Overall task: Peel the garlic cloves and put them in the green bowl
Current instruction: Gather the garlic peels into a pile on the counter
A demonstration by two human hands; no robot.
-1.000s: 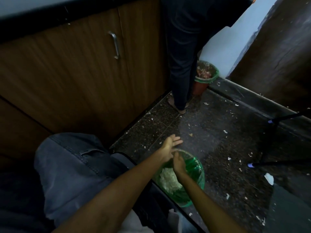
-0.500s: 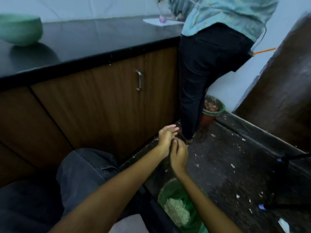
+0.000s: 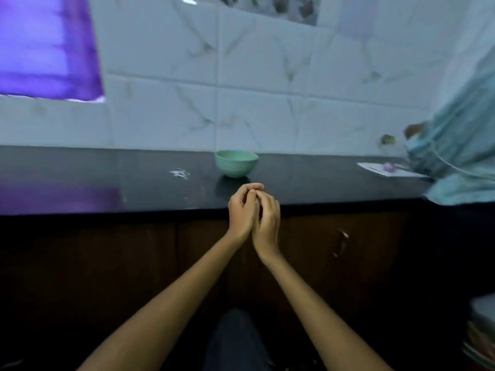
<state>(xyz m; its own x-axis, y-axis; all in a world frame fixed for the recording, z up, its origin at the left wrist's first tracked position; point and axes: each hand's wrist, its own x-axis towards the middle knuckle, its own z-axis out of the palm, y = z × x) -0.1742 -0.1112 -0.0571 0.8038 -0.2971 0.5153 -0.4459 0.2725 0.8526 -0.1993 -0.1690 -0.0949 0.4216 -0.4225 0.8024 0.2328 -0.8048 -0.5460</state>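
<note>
No writing or label can be read anywhere; the picture is blurred. The green bowl (image 3: 236, 163) stands upright on the black countertop (image 3: 107, 183), and its inside is hidden behind its rim from this low angle, so its contents cannot be told. The left hand (image 3: 242, 211) and the right hand (image 3: 266, 219) are raised together in front of the counter's front edge, touching palm to palm, fingers curled inward and fingertips meeting at the top. Whether a garlic clove sits between them cannot be seen, so what they hold, if anything, cannot be told. The bowl lies at twelve o'clock from the hands, near them and apart from them. At ten o'clock from the hands a small whitish scatter of scraps (image 3: 180, 173) lies on the counter. At three o'clock a white board (image 3: 385, 170) carries a small purple item (image 3: 389, 167), next to another person's pale patterned sleeve (image 3: 460, 156). Below the counter run dark wooden cabinet doors (image 3: 321, 250) with a metal handle (image 3: 341, 243).
</note>
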